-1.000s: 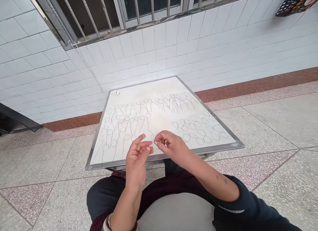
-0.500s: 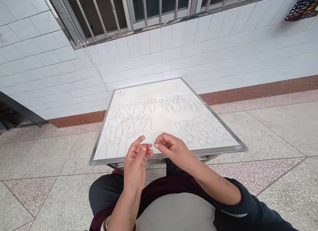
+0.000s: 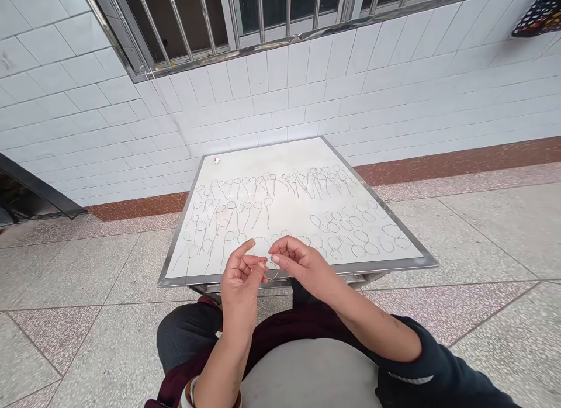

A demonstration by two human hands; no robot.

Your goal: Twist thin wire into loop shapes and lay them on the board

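Left hand [image 3: 240, 282] beside right hand [image 3: 305, 269] (pinched)

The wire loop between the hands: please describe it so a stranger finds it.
Find the metal-edged white table. Over its near edge, the left hand and right hand hold a thin wire loop. Only this one is held; other loops lie on the table.
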